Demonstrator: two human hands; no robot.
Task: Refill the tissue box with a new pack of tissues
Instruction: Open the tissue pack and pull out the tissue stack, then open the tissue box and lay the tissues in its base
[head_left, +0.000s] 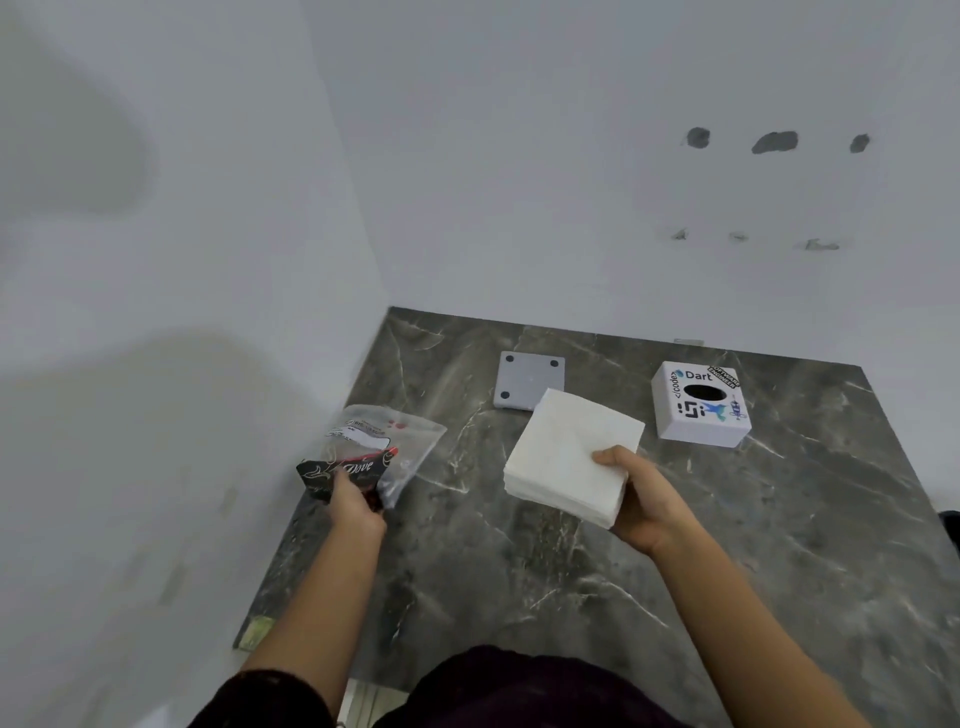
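While the right hand (641, 499) grips a bare stack of white tissues (571, 460) by its near right corner, thumb on top and fingers underneath, the left hand (353, 501) pinches the emptied plastic wrapper (387, 447) out to the far left, near the edge of the tabletop (519, 571). The stack hangs above the dark marble surface, slightly tilted, and a corner grip like this probably keeps the sheets squared and together. Holding the wrapper away to the side looks like a way to get it clear of the work. Beyond the right hand and a little to its right stands the white tissue box (701, 405), stickered, with its oval slot facing up, well apart from the stack. Its grey base plate (527, 384) lies flat beyond the stack, between the two hands, feet upward, so the box is probably open underneath for loading. The tissues are not yet in the box.
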